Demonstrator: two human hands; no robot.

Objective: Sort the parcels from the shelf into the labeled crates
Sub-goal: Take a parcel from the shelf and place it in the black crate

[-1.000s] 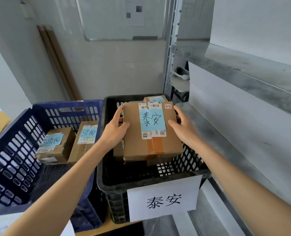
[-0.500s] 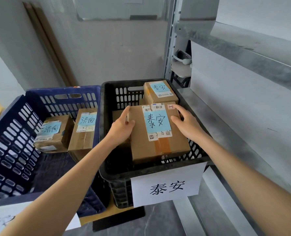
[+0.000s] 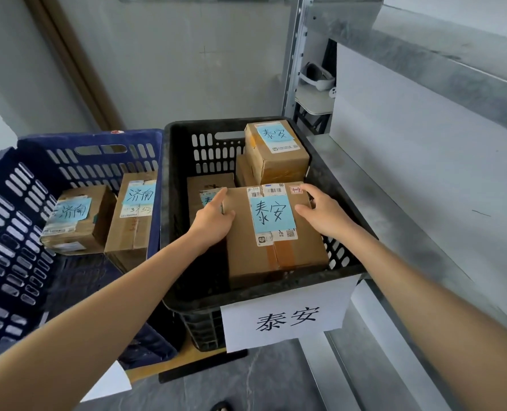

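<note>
Behind paper sign (image 3: 285, 318), front of black crate (image 3: 169, 262): parcel (image 3: 276, 250), same marking as sign, low inside. Resting or not, can't tell. Risk if let go early: tipping onto lower box (image 3: 208, 185) at left, or fingers pinched vs. right wall. Gripped both sides: left hand (image 3: 213, 221) on left edge, index straight; right hand (image 3: 323, 215) curled over far-right corner.

Support: low tan surface (image 3: 141, 373) with a dark front edge, visible only as a strip under the crate fronts. On it, just beside each other: blue crate (image 3: 77, 143) left, black crate (image 3: 205, 295) right. Grey marbled floor (image 3: 261, 381) below the strip. Galvanised metal shelf (image 3: 379, 203) stands just beside the black crate's right wall, lower board about level with its rim.
</note>
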